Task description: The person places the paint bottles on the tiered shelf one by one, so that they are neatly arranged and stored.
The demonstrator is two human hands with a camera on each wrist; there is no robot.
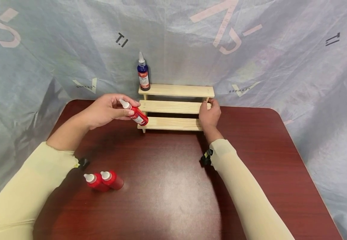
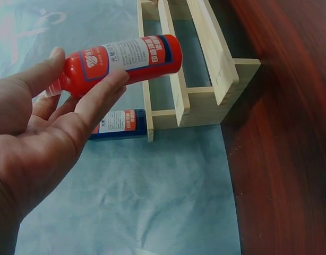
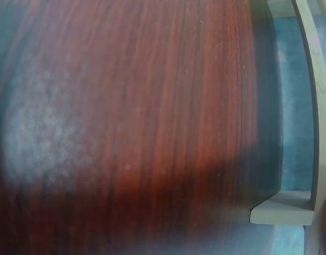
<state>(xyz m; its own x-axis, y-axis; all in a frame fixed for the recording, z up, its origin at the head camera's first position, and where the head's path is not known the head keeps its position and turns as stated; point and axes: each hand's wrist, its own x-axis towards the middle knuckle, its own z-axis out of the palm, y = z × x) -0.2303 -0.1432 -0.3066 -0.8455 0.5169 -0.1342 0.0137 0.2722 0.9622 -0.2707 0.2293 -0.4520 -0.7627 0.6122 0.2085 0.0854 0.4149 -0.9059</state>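
Left hand (image 1: 107, 108): fingers pinch red bottle (image 1: 139, 116) | Axis: tilted, base toward left end of rack (image 1: 170, 106) | Right hand (image 1: 210, 115): grips rack's right end

There are three red squeeze bottles (image 1: 139, 117) and one blue squeeze bottle (image 1: 144, 77), four in all, each with a single white nozzle (image 1: 141, 57). One wooden rack (image 1: 179, 90) has three slats (image 1: 170, 106). One left hand (image 1: 107, 110) and one right hand (image 1: 210, 114) make two, with two cream sleeves (image 1: 35, 180), two black wrist cameras (image 1: 206, 158) and one table (image 1: 266, 143).
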